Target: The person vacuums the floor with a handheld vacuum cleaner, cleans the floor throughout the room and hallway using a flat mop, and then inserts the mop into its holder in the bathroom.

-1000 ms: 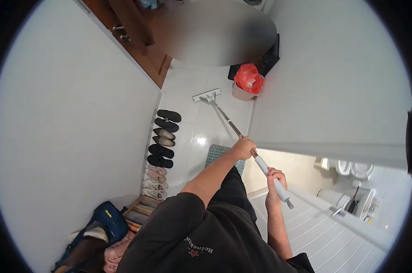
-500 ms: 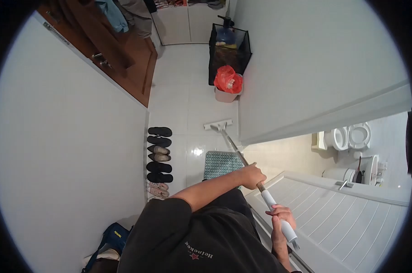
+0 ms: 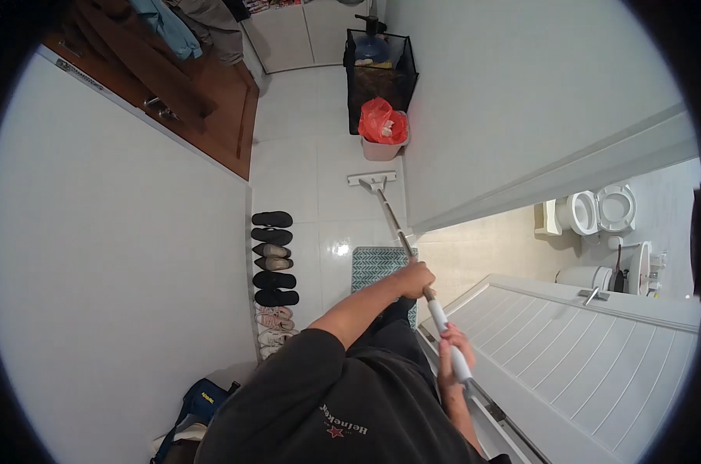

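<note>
A long-handled flat mop (image 3: 390, 210) slants across the view, its narrow white head (image 3: 372, 179) on the pale tile floor. My left hand (image 3: 415, 280) is wrapped round the metal pole, just below the middle of it. Lower down, my right hand (image 3: 455, 349) grips the white handle end close to my body. A green-and-white patterned mat (image 3: 377, 267) lies under the pole, partly hidden by my left arm and leg.
Shoes (image 3: 273, 263) line the left wall. Ahead stand a pink bin (image 3: 383, 149) with a red bag and a black mesh basket (image 3: 366, 93). A white door (image 3: 574, 356) opens beside a bathroom with a toilet (image 3: 581, 213) on the right. A brown door (image 3: 226, 116) is at upper left.
The mop head has moved forward, closer to the pink bin. Both hands have shifted left and slightly forward with the pole, still gripping it.
</note>
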The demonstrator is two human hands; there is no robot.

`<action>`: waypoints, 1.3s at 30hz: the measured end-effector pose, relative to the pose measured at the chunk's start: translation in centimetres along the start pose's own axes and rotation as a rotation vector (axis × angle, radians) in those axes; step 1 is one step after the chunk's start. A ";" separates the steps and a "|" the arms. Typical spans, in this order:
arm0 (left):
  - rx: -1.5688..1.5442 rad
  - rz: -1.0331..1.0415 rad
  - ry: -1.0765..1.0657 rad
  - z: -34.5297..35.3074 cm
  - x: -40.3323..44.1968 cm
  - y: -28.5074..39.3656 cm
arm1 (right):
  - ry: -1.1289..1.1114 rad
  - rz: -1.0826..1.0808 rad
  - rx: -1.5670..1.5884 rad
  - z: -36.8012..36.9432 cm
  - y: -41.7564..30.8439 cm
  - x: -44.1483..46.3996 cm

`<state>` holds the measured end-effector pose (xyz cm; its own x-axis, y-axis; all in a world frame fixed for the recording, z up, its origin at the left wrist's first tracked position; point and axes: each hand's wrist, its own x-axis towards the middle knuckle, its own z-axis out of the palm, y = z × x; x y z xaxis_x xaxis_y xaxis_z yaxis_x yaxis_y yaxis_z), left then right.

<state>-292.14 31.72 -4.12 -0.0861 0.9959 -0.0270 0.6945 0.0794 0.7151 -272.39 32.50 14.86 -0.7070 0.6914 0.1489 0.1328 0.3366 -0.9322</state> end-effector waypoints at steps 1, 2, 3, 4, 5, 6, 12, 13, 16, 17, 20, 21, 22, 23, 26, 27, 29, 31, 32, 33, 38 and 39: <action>-0.006 0.000 -0.005 0.3 0.0 1.4 | 0.000 0.008 -0.003 -0.9 -1.5 -0.1; -0.050 -0.004 -0.014 0.3 0.1 3.0 | 0.024 0.039 -0.019 -2.0 -2.9 -0.2; -0.092 -0.008 -0.020 0.2 0.3 4.6 | 0.046 0.067 -0.035 -3.0 -4.0 -0.1; -0.094 -0.007 -0.016 0.0 0.4 6.0 | 0.044 0.064 -0.037 -3.9 -5.0 -0.1; -0.148 -0.005 -0.078 0.0 0.4 7.4 | 0.063 0.056 -0.005 -4.7 -5.9 -0.3; -0.204 -0.002 -0.142 -0.1 0.1 8.6 | 0.084 0.050 0.026 -5.2 -6.7 -0.6; -0.243 0.100 -0.112 -0.7 -0.7 11.3 | 0.112 0.033 0.060 -5.5 -9.8 -0.5; -0.264 0.131 -0.041 -1.0 -0.9 11.2 | 0.099 0.023 0.057 -5.4 -10.0 -0.3; -0.315 0.215 -0.033 -3.4 -1.0 10.8 | 0.071 -0.017 0.058 -4.8 -10.9 1.2; -0.304 0.219 -0.026 -4.7 -1.1 10.9 | 0.073 -0.031 0.061 -4.5 -11.3 1.8; -0.355 0.170 -0.104 -7.3 -1.7 11.7 | 0.043 -0.114 0.063 -4.0 -12.6 3.6; -0.382 0.169 -0.082 -7.8 -1.6 11.8 | 0.050 -0.124 0.062 -3.8 -13.5 4.2; -0.405 0.166 -0.065 -8.2 -1.5 11.8 | 0.109 -0.126 0.059 -3.8 -14.6 4.8; -0.391 0.169 -0.073 -8.6 -1.5 12.4 | 0.170 -0.123 0.059 -3.8 -15.5 5.3; -0.527 0.253 0.083 -10.0 -0.9 15.7 | 0.290 -0.301 0.165 -4.9 -17.0 7.4; -0.510 0.256 0.073 -10.8 -0.7 16.9 | 0.338 -0.398 0.225 -5.5 -17.7 8.1; -0.567 0.310 0.063 -12.3 -0.3 19.0 | 0.334 -0.521 0.279 -6.6 -19.2 9.6; -0.551 0.350 0.070 -12.9 0.5 20.6 | 0.343 -0.648 0.325 -7.2 -20.6 10.6; -0.555 0.386 0.095 -13.4 1.0 21.2 | 0.256 -0.614 0.386 -7.2 -21.3 10.9; -0.535 0.395 0.069 -14.1 1.4 21.8 | 0.169 -0.581 0.446 -7.3 -21.5 11.1; -0.511 0.504 0.132 -16.0 4.4 25.6 | 0.223 -0.544 0.473 -9.5 -18.4 11.6; -0.456 0.529 0.167 -16.1 5.0 26.4 | 0.243 -0.551 0.472 -10.5 -18.4 11.9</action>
<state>-285.72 38.14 25.87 0.0461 0.8731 0.4854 0.3091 -0.4745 0.8242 -275.95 41.30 37.24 -0.4052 0.6424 0.6505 -0.5443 0.4021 -0.7362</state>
